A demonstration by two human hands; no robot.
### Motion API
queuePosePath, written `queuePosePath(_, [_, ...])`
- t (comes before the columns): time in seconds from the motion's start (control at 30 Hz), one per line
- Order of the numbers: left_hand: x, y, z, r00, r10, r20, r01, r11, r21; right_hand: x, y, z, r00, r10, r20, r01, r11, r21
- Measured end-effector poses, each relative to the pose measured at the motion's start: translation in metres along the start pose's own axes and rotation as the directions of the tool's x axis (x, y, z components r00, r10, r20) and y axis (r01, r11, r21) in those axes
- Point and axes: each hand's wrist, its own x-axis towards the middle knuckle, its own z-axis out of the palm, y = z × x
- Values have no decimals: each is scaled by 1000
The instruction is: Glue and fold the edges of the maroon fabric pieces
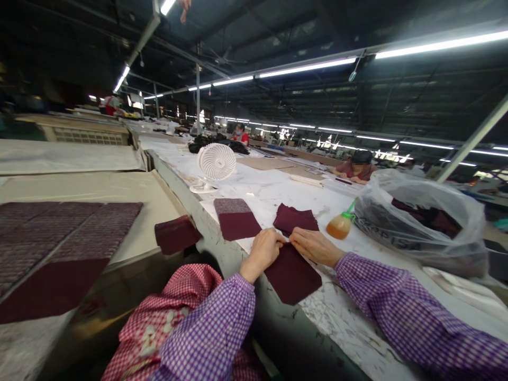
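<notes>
A dark maroon fabric piece (292, 278) lies on the white worktable (278, 196) right in front of me. My left hand (263, 250) has its fingers curled and pinches the piece's far edge. Beside it, my right hand (314, 245) lies on the same edge, fingers together and pressing down; the two hands almost touch. Just beyond them sits a small stack of maroon pieces (296, 218). Further left lies a two-tone maroon and speckled piece (235, 217).
An amber squeeze bottle with a green tip (340, 225) lies to the right, next to a clear plastic bag (420, 222) of dark fabric. A white desk fan (216, 164) stands behind. More maroon pieces (59, 238) cover the left bench. Other people work at the far tables.
</notes>
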Motion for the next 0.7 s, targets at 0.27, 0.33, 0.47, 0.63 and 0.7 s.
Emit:
queuePosePath(0.27, [-6,7,0,992,124,0,-122,978,168,0,-1,-3,995,-86,43,90,992,-91])
queuePosePath(0.33, [-7,8,0,989,146,-2,-143,969,203,0,-1,-2,994,-104,40,107,990,-90])
queuePosePath(0.47, [-7,7,1,984,177,6,-173,954,244,-5,-2,0,988,-136,69,145,979,-143])
queuePosePath(0.63, [-8,7,3,985,170,16,-168,950,263,-11,0,-8,997,-8,80,22,985,-172])
queuePosePath(0.7, [-9,8,4,987,159,12,-156,951,267,-10,-3,-13,995,97,18,-95,993,-74])
